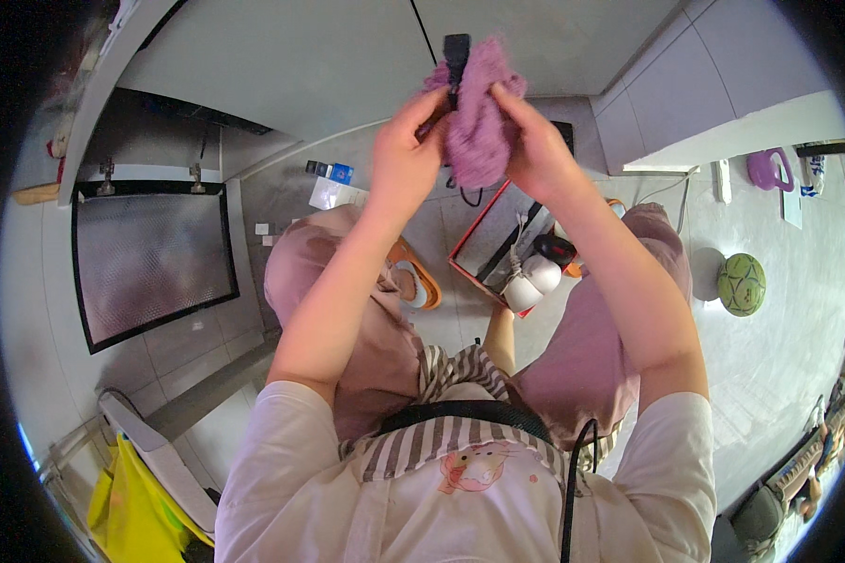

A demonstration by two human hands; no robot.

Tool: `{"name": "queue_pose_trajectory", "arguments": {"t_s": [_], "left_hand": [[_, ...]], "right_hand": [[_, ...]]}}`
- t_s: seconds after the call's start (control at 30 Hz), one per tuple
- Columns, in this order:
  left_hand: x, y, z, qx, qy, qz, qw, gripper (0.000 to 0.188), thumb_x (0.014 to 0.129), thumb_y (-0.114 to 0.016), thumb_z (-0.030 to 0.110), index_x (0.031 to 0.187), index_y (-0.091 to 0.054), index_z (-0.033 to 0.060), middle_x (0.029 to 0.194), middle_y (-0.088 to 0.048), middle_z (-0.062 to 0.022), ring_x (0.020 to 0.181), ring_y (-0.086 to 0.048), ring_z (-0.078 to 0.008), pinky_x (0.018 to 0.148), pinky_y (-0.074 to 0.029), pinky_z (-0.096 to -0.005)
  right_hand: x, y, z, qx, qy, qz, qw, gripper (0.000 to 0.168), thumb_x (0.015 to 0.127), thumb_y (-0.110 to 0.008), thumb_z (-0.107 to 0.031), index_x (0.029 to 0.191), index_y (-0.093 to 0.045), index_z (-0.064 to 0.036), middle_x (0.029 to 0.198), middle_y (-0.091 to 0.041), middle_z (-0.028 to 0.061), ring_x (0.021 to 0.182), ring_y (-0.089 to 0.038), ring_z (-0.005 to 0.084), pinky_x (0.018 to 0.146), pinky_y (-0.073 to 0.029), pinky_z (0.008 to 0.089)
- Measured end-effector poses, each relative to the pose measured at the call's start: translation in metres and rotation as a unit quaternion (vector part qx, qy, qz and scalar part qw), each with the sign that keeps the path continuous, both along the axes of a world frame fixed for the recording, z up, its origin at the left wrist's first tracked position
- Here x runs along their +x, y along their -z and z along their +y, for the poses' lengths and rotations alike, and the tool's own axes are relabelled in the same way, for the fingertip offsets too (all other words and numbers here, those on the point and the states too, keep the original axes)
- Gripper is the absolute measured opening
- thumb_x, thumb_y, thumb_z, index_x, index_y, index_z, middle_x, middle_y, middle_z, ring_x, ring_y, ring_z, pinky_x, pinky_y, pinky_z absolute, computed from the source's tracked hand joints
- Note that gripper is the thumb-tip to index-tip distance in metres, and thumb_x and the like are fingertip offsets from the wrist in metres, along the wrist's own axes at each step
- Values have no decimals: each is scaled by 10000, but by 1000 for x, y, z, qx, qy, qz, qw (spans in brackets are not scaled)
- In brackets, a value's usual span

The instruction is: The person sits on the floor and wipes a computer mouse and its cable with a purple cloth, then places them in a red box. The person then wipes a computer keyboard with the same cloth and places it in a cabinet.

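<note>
In front of me, near the top of the view, both hands hold a fluffy purple cloth (484, 144). A flat black object (456, 53), perhaps a plug or connector, sticks up out of its folds. My left hand (410, 144) grips the black object and the cloth's left side, its thumb against the black piece. My right hand (539, 144) pinches the cloth from the right. Below the cloth hangs a loop of thin black cord (473, 200). The folds and fingers hide the rest of the black object.
Between my legs stands a red-edged box (475, 243) with a white corded appliance (533, 283) and a black item (555, 248). Small boxes (338, 191) lie on the floor at left. A green ball (741, 284) and a purple plastic item (771, 169) are at right.
</note>
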State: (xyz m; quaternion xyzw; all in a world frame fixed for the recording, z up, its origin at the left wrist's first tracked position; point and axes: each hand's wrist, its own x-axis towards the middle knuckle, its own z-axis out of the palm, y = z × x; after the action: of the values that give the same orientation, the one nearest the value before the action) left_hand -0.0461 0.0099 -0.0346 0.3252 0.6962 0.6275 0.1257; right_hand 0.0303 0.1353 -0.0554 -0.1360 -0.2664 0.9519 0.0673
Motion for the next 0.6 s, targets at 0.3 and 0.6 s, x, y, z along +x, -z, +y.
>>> {"name": "queue_pose_trajectory", "arguments": {"t_s": [0.3,0.6], "left_hand": [[-7,9,6,-24,-66,0,998,291,744,-567,9,1035,-568,11,991,-586,-95,917,-552,-239,808,-438,-323],[-14,-39,6,117,166,-583,786,287,898,-418,173,1077,-509,-31,1081,-552,-160,1045,-519,-234,924,-399,-344]], "right_hand": [[-6,-2,-11,262,-49,-64,962,426,862,-578,-315,1154,-506,-14,1034,-583,58,932,-556,125,818,-447,278],[1,-3,3,123,-62,-24,990,414,820,-626,-363,996,-588,9,870,-627,52,735,-600,117,667,-505,265]]}}
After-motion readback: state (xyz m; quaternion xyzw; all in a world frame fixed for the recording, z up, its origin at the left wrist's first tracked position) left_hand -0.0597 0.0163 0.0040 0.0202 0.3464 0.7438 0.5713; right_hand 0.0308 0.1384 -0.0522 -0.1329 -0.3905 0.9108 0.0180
